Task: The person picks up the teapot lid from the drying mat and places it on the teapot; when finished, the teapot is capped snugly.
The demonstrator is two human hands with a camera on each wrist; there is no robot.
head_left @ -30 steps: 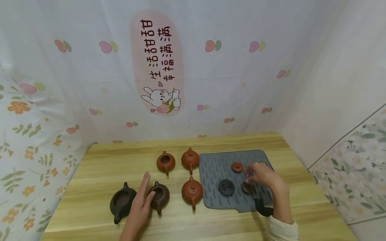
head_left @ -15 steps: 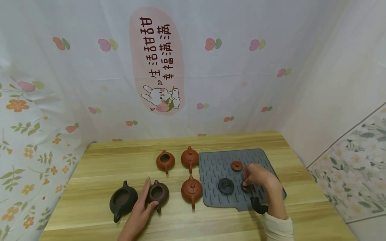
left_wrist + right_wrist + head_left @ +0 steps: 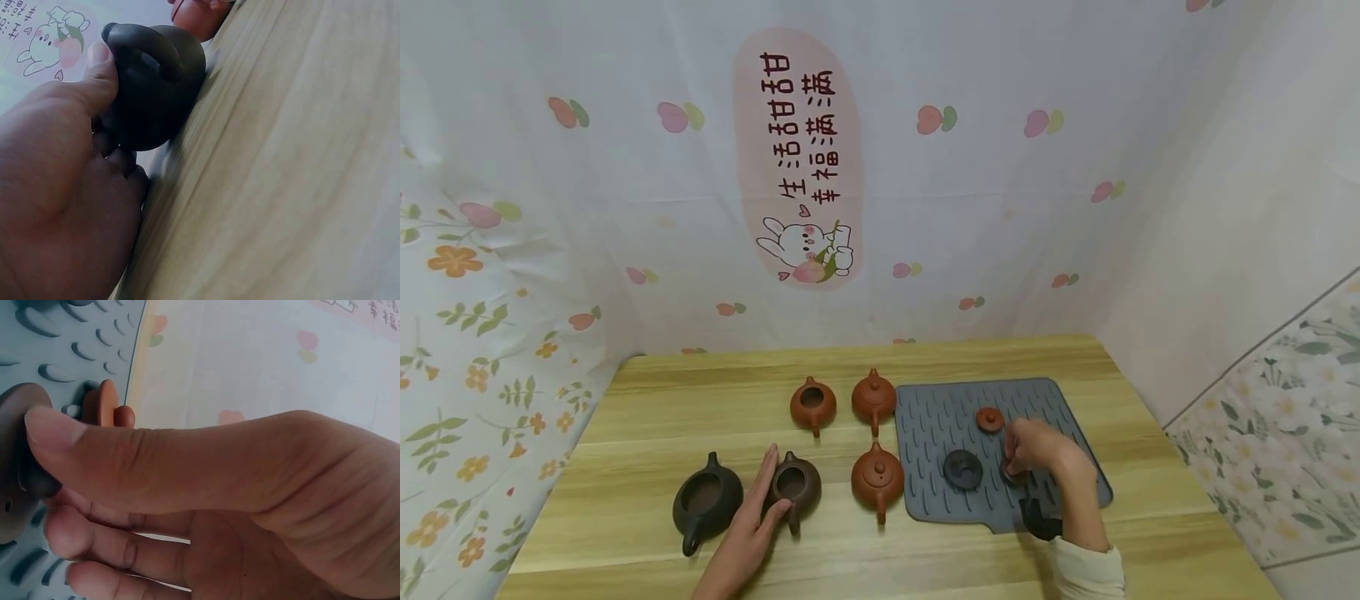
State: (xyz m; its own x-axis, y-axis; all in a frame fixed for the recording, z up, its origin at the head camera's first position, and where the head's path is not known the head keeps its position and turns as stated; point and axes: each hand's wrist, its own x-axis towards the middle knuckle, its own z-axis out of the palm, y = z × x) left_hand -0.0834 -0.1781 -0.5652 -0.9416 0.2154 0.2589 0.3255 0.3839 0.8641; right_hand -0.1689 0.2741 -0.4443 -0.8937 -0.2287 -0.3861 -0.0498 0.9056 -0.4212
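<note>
My left hand (image 3: 745, 529) holds the dark brown teapot (image 3: 806, 493) by its left side, thumb at the rim of the uncovered mouth and fingers along the body. In the left wrist view, the thumb lies beside the handle of this teapot (image 3: 153, 94). On the grey mat (image 3: 925, 408), my right hand (image 3: 1037, 446) pinches a dark brown lid (image 3: 15, 469) at its knob, which the thumb partly covers. An orange lid (image 3: 989, 419) lies just beyond that hand, and a black lid (image 3: 962, 470) to its left.
A black lidless teapot (image 3: 718, 500) stands left of my left hand. An orange lidless teapot (image 3: 812, 406) and two lidded ones, a far teapot (image 3: 873, 398) and a near teapot (image 3: 877, 477), stand left of the mat. A patterned curtain (image 3: 880, 208) hangs behind the wooden table (image 3: 700, 387).
My right hand has come down onto the brown lid, its fingers closing on the knob. The left thumb has shifted slightly along the teapot's rim; the other teapots and lids stay put.
</note>
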